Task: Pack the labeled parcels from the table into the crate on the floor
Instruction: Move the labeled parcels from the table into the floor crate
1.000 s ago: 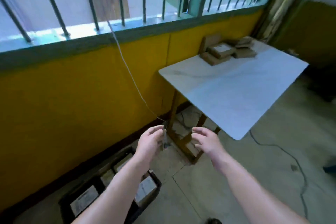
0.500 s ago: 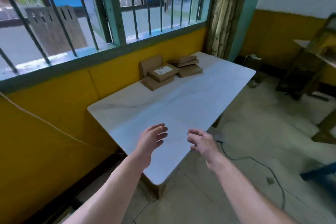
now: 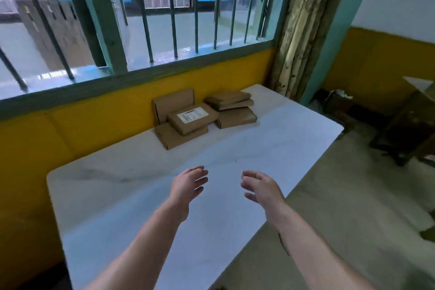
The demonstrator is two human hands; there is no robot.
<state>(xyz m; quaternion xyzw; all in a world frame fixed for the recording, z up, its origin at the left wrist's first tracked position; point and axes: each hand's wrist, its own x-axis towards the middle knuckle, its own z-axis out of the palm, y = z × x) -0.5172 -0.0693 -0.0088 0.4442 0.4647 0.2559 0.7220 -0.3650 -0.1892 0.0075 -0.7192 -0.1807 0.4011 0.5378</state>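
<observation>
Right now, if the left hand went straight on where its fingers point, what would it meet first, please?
Likely the single parcel in front of the right stack; only bare table lies between it and the left hand. Height is unclear, so it could pass above.

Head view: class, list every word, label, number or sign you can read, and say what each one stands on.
white label on the top parcel: dark print, too blurred to read.
other parcels: no label showing on them.
Nothing else in view bears readable text.
</observation>
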